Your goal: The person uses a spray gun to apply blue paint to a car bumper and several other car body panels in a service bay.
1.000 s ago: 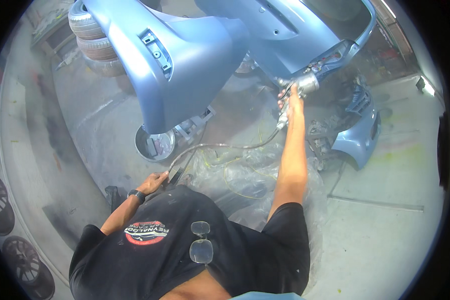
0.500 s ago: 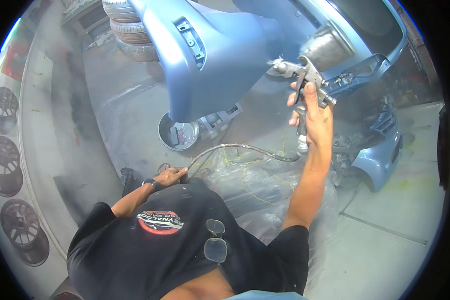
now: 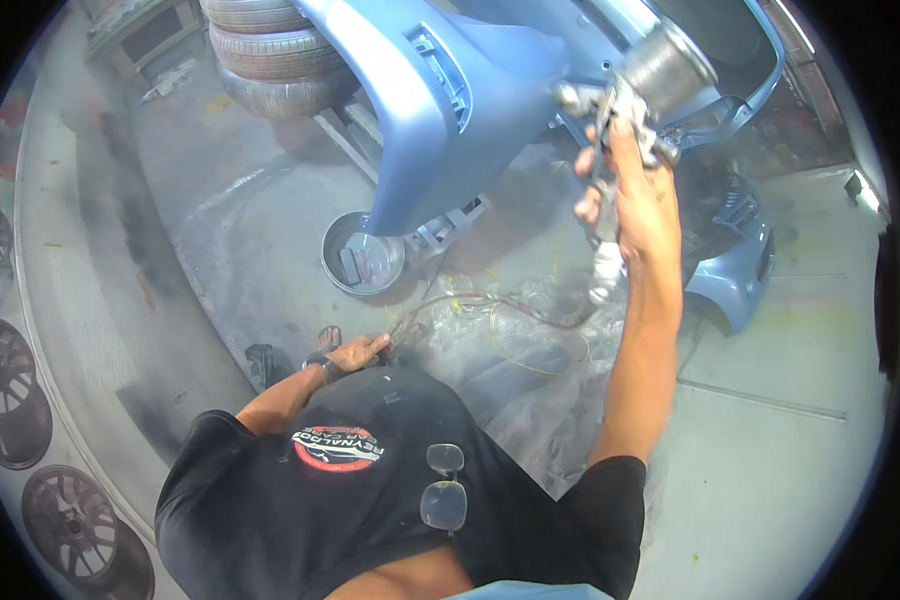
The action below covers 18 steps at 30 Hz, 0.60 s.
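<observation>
My right hand holds a metal spray gun with a cylindrical cup, raised at upper right, its nozzle turned left toward a light blue bumper-like panel. The gun is slightly blurred and hides part of a second blue car panel behind it. A dark hose hangs from the gun's handle and curves down to my left hand, whose fingers are closed on it beside my body at lower middle.
Haze hangs over the floor. Stacked tyres stand top left; a metal bucket is below the panel. A blue bumper lies at right. Plastic sheeting and thin yellow lines cover floor before me. Dark wheels line the left edge.
My right hand has lifted the spray gun up and to the right, turning its cup upward. My left hand stays on the hose. The view has shifted a little.
</observation>
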Each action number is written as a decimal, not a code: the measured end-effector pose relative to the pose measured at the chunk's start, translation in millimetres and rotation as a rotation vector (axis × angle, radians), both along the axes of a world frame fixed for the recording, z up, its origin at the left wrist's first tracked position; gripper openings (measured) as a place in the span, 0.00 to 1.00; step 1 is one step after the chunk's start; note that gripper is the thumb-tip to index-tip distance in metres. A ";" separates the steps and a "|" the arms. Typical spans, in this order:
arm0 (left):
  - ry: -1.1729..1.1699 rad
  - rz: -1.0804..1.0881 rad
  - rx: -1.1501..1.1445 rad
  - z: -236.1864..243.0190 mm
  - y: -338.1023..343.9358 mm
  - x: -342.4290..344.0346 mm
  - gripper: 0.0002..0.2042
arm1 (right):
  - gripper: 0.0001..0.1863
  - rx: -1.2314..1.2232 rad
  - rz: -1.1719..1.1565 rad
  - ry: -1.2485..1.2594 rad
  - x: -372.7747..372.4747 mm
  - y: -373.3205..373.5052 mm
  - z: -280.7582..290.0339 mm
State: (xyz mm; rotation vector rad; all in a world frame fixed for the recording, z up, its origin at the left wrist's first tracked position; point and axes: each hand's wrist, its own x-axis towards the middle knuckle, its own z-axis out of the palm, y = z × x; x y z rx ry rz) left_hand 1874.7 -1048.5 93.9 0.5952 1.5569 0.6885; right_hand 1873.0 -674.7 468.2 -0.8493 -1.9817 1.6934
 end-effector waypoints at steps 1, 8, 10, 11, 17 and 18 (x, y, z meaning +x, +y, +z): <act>-0.009 0.028 -0.004 -5.8 -7.5 -2.3 0.36 | 0.28 -0.013 0.029 0.019 -12.4 -15.4 9.0; 0.021 -0.111 -0.013 -15.1 -52.1 -29.1 0.36 | 0.28 -0.175 -0.115 0.039 8.1 -82.2 -6.7; 0.061 -0.206 -0.015 -12.3 -58.8 -32.4 0.36 | 0.27 -0.209 -0.255 -0.026 43.5 -97.8 -36.0; 0.052 -0.247 -0.046 -10.8 -60.1 -35.6 0.36 | 0.25 -0.195 -0.300 -0.084 58.9 -110.9 -48.0; -0.022 -0.337 -0.081 -40.9 -82.0 -33.1 0.35 | 0.20 0.040 -0.386 -0.190 103.6 -189.3 -92.5; -0.004 -0.345 -0.078 -37.6 -83.3 -34.1 0.35 | 0.20 0.083 -0.385 -0.176 109.3 -199.1 -99.0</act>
